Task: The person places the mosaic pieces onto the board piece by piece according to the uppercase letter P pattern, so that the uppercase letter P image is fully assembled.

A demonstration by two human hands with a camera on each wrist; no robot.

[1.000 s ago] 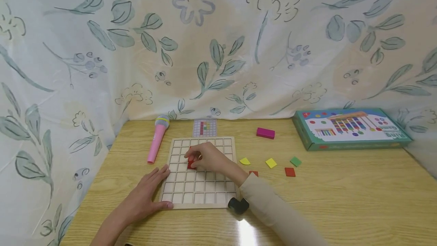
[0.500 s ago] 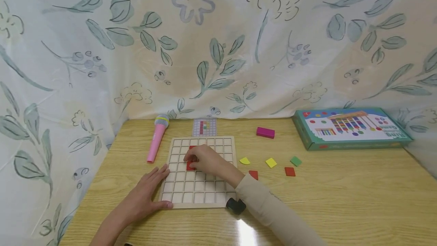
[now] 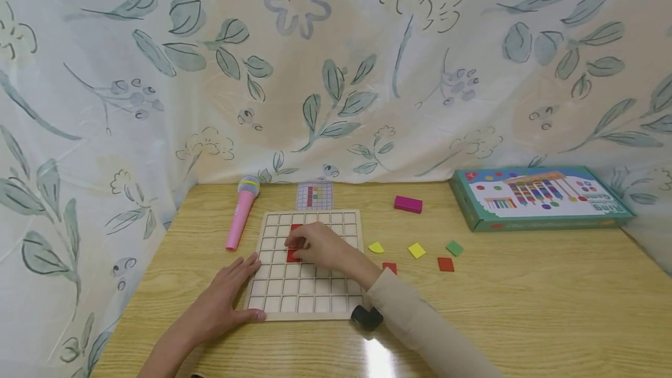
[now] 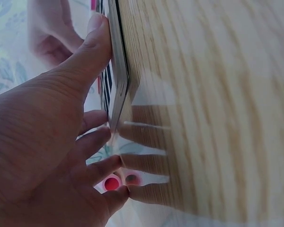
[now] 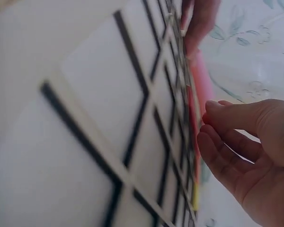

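Note:
A wooden grid board [image 3: 305, 304] lies on the table with red square tiles [image 3: 294, 256] in a column left of its centre. My right hand [image 3: 322, 245] is over that column, thumb and index finger curled close around a red tile between them, largely hidden by the fingers. In the right wrist view the fingertips [image 5: 209, 109] meet right beside the red edge [image 5: 193, 113] on the board. My left hand [image 3: 223, 296] spans the board's near left corner, thumb on the front rim and the other fingers, nearly straight, along the left side.
Loose red, yellow and green tiles [image 3: 417, 250] lie right of the board. Behind it are a pattern card [image 3: 315, 196] and a magenta block [image 3: 408, 205]. A pink toy microphone [image 3: 241, 217] lies left, a game box [image 3: 543, 198] back right, a floral cloth [image 3: 336, 74] behind.
My right hand has shifted slightly and its fingers now sit lower in the column. Red tiles above and below the fingers show more plainly. The left hand has stayed still.

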